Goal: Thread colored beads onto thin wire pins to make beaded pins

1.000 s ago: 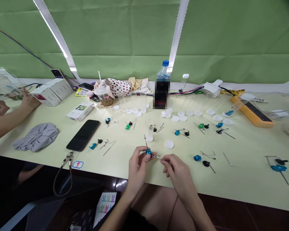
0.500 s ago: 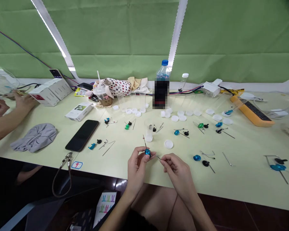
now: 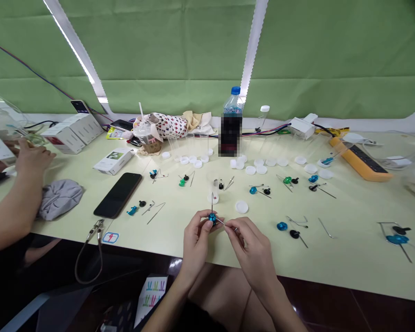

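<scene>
Blue knob (image 3: pixel 212 217) pinched in the fingers of the left hand (image 3: pixel 197 242) over the table (image 3: pixel 173 230), needle (image 3: pixel 212 201) straight up; right hand (image 3: pixel 252 244) fingers narrow on a thin wire (image 3: pixel 221 222), pointing left into the knob!

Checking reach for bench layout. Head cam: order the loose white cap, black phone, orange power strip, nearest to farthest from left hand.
Left hand, nearest first:
1. White plastic cap: ahead, to its right.
2. Black phone: to its left.
3. Orange power strip: far right.
</scene>
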Available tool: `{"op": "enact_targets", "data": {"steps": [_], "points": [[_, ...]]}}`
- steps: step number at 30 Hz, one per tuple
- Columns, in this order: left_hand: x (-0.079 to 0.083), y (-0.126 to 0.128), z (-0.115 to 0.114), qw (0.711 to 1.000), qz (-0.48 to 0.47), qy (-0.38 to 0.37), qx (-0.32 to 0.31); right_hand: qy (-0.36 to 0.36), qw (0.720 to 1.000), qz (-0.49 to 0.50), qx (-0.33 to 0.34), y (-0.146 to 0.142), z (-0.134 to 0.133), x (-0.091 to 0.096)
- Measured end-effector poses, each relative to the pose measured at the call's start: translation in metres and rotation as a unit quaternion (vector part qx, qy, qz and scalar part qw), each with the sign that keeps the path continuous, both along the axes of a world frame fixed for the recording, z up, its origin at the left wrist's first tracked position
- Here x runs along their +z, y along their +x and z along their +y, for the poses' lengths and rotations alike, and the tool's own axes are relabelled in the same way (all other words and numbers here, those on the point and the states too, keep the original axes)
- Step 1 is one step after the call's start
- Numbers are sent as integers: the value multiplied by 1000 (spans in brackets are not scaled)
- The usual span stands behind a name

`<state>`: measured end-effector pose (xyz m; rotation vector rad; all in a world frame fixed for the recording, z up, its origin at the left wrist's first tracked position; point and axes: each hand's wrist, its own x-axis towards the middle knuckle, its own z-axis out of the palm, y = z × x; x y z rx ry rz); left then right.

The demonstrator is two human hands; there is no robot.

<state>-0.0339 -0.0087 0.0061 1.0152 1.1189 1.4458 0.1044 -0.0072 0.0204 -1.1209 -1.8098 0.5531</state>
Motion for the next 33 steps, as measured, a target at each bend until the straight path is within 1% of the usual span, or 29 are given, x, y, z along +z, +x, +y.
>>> {"op": "enact_targets", "data": {"steps": [8, 13, 18, 21, 28, 33], "points": [[0, 0, 0, 1000, 13, 3, -9, 41, 999, -27, -3, -3, 1, 3], [2, -1, 0, 1000, 29, 7, -6, 88, 993, -77, -18, -2, -1, 1], [3, -2, 1, 998, 55, 6, 2, 142, 974, -168, -52, 1, -5, -5], [2, -2, 1, 998, 64, 2, 1, 170, 962, -207, -57, 3, -6, -6], [-2, -1, 0, 997, 79, 5, -3, 228, 939, -247, -79, 6, -6, -5], [-1, -1, 0, 997, 72, 1, 0, 266, 921, -274, -73, 7, -6, -3]]}}
